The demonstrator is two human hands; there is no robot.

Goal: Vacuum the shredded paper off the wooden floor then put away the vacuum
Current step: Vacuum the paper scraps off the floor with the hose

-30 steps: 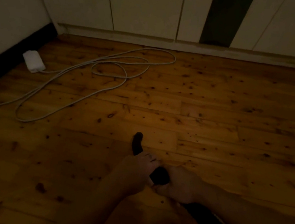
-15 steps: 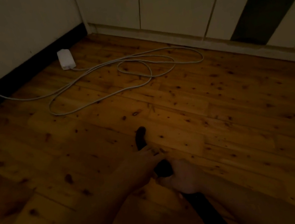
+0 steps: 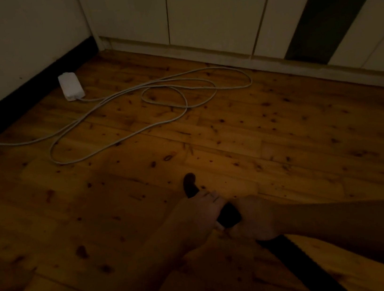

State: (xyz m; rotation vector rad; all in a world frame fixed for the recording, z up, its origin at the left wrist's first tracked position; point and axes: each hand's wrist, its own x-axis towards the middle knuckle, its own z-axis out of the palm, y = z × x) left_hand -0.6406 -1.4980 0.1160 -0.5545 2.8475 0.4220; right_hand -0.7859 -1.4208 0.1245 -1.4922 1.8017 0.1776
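Head view: the dark vacuum wand is gripped by the right hand and, just beyond it, by the left hand. Its long axis is directed away and leftward, with the nozzle tip ahead, low at the wooden floor. No shredded paper is seen before the white cable.

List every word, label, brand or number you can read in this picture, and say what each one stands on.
There is no readable text anywhere in this view.
On the white power adapter: any marking is too small and dim to read.
On the vacuum tube: black, with no label visible.
On the cupboard doors: plain, with nothing written.
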